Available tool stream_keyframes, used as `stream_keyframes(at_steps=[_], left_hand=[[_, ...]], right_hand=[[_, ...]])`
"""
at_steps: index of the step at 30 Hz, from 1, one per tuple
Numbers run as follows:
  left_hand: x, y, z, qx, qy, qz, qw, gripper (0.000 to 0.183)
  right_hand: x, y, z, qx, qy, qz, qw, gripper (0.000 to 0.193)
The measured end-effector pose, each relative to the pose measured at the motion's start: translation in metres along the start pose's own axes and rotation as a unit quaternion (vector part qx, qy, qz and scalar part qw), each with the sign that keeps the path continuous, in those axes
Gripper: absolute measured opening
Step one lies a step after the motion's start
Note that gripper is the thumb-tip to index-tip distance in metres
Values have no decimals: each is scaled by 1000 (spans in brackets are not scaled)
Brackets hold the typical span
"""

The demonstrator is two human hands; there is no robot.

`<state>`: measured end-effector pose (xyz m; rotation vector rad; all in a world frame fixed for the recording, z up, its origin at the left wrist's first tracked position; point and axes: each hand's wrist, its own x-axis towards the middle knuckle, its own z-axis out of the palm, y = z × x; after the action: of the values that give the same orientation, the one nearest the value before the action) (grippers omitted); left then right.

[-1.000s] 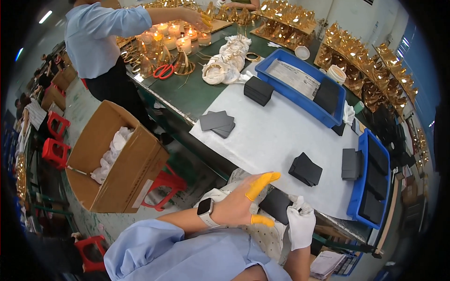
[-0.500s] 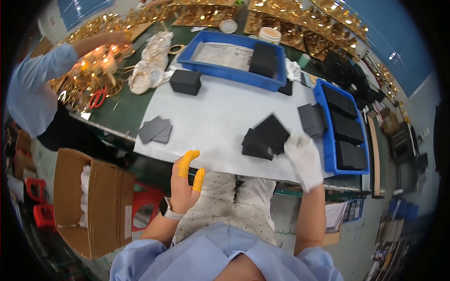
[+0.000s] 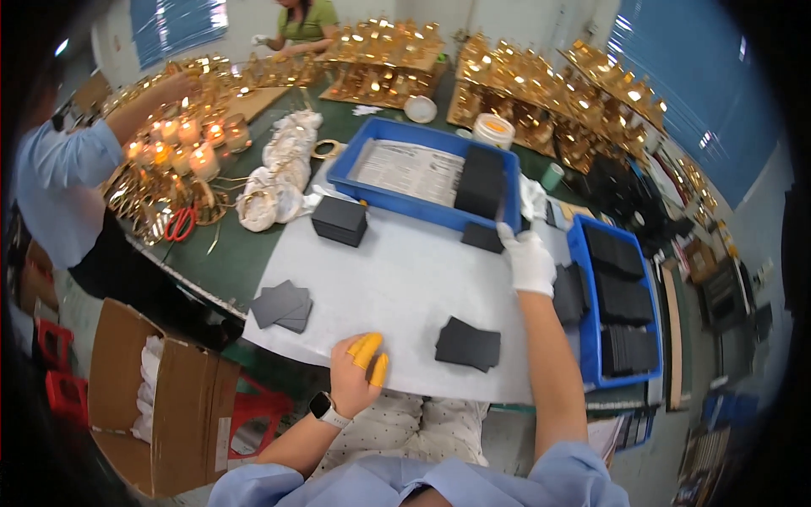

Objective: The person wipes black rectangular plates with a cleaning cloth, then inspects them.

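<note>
My left hand [image 3: 359, 372], with yellow finger cots and a smartwatch on the wrist, rests on the front edge of the white sheet [image 3: 397, 279] and holds nothing. To its right lies a small stack of black cards [image 3: 469, 345]. My right hand [image 3: 528, 260], in a white glove, is stretched far forward. Its fingertips touch a black card [image 3: 483, 237] lying just in front of the large blue tray [image 3: 422, 207]. A taller black stack [image 3: 481, 182] stands inside that tray on a printed sheet.
A black box [image 3: 340, 220] and grey cards [image 3: 283, 306] lie to the left on the sheet. A second blue tray [image 3: 583, 338] with black stacks stands at the right. An open cardboard box [image 3: 160, 397] is on the floor. Gold candle holders [image 3: 507, 84] crowd the back, with other people working there.
My right hand left the black stack near the front edge and reached forward to the card by the large blue tray. My left hand came up onto the sheet's edge.
</note>
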<state>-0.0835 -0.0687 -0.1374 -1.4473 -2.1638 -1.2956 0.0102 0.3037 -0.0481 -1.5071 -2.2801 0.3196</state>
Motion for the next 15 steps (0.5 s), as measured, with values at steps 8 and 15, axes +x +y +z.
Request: stream_keyframes(at_steps=[8, 15], left_hand=[[16, 44, -10, -166, -16, 98, 981, 30], [20, 115, 13, -281, -212, 233, 906, 35]], right_hand=[[-142, -47, -54, 358, 148, -248, 888, 60], [-217, -68, -77, 411, 116, -273, 862, 66]])
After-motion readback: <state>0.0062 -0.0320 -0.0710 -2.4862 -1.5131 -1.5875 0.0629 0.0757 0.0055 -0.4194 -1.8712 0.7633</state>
